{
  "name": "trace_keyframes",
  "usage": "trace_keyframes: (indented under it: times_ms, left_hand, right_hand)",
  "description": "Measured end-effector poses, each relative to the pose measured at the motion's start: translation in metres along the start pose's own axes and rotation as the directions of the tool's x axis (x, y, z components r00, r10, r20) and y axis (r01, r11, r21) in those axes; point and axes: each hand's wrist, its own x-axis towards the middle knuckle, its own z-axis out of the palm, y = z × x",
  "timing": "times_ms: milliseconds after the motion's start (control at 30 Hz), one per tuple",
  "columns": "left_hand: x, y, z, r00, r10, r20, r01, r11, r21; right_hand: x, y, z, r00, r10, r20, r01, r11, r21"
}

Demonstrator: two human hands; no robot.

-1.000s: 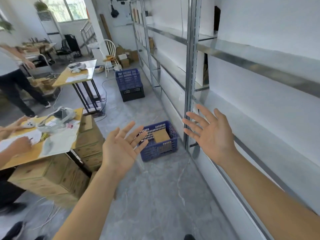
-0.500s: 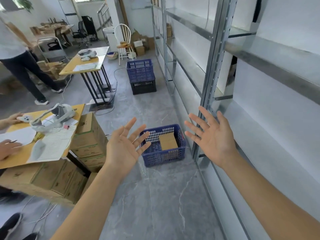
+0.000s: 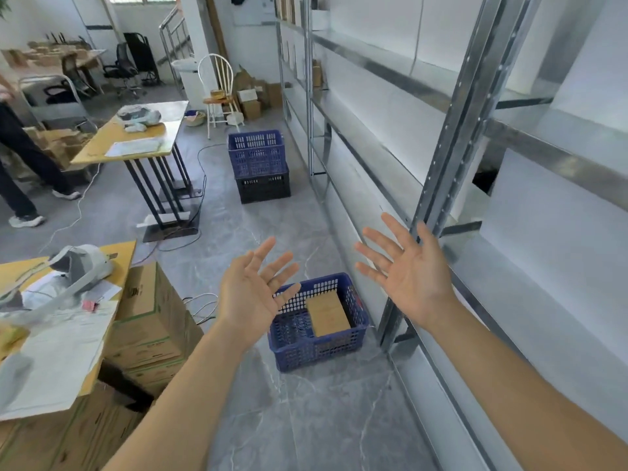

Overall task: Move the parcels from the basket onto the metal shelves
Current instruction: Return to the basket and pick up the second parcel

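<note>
Hands are both raised palm-up with fingers fully spread, gripping nothing: the left hand is in front of the near left rim of the blue perforated plastic basket, the right hand is above and to the right of it, level with the grey perforated steel upright of the metal shelves. The basket stands on the grey marbled floor, close against the foot of that upright. One flat brown cardboard parcel lies inside, toward the basket's right side. The shelf boards in view carry no parcels on the near bays. Farther along the aisle a second blue crate sits stacked on a black crate. Stacked brown cartons stand to the left of the basket, beside a yellow-topped table.
</note>
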Motion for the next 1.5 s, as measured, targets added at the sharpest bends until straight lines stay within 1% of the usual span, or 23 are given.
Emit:
trace_keyframes:
  times_ms: [200,400,533,700,900,1033,1167,1300,1400,1500]
  left_hand:
    - [0.072,0.037,-0.015,0.997,-0.061,0.053,0.059,0.997,0.047]
    - [0.139,0.046,-0.018,0.992,-0.119,0.038,0.118,0.993,0.03]
    - [0.187,0.042,-0.015,0.992,-0.129,-0.006,0.129,0.991,0.022]
    - [0.256,0.033,-0.004,0.992,-0.118,-0.049,0.12,0.992,0.037]
    - [0.33,0.022,0.017,0.989,-0.097,-0.114,0.1,0.995,0.028]
    - [0.376,0.012,0.032,0.985,-0.098,-0.145,0.101,0.995,0.016]
    - [0.417,0.006,0.034,0.982,-0.127,-0.141,0.128,0.992,-0.002]
    - [0.461,-0.004,0.021,0.972,-0.171,-0.161,0.173,0.985,-0.001]
    - [0.497,-0.024,0.0,0.956,-0.214,-0.201,0.22,0.975,0.011]
    - [0.534,-0.056,-0.027,0.93,-0.282,-0.235,0.295,0.955,0.02]
  right_hand:
    - [0.064,0.015,0.032,0.998,-0.013,-0.061,0.014,1.0,0.024]
    - [0.125,0.026,0.028,0.994,0.009,-0.108,-0.005,0.999,0.039]
    - [0.177,0.024,0.018,0.993,0.037,-0.114,-0.036,0.999,0.013]
    - [0.26,0.022,0.004,0.991,0.098,-0.089,-0.1,0.995,-0.016]
    - [0.359,0.015,-0.015,0.979,0.204,-0.03,-0.204,0.979,0.007]
    - [0.409,0.013,-0.025,0.967,0.255,-0.027,-0.255,0.967,0.009]
    - [0.446,0.017,-0.03,0.959,0.283,-0.021,-0.283,0.959,-0.011]
    - [0.479,0.035,-0.04,0.95,0.306,-0.055,-0.309,0.95,-0.039]
    - [0.503,0.062,-0.059,0.941,0.319,-0.115,-0.327,0.943,-0.058]
    - [0.525,0.104,-0.092,0.916,0.338,-0.215,-0.355,0.934,-0.045]
